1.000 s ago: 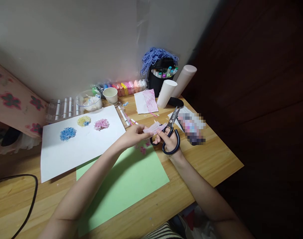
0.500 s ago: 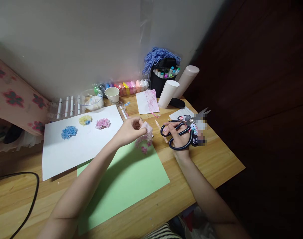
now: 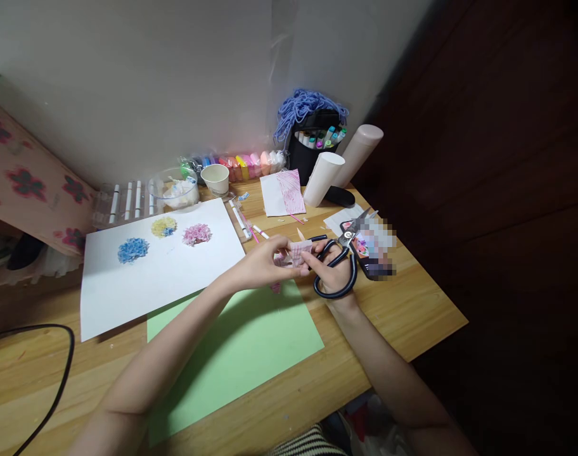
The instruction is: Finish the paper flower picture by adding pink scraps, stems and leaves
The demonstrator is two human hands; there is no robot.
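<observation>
My left hand (image 3: 262,262) pinches a small piece of pink-scribbled paper (image 3: 296,252) above the far edge of a green sheet (image 3: 236,348). My right hand (image 3: 333,269) grips black-handled scissors (image 3: 342,259), their blades pointing right and away from the paper. The fingertips of both hands meet at the paper piece. Small pink paper bits (image 3: 275,288) lie on the green sheet just under my left hand.
A white sheet (image 3: 160,266) bears blue, yellow and pink paper tufts. Behind stand a paper cup (image 3: 215,178), a clear bowl (image 3: 173,188), a row of coloured clay tubs (image 3: 244,166), a black marker case (image 3: 312,149), two white tubes (image 3: 322,178) and a pink-scribbled card (image 3: 283,192). A black cable (image 3: 56,386) curves at left.
My left hand has brought the pink paper back to the right. My right hand swung the scissors toward it, and both hands now meet at the paper.
</observation>
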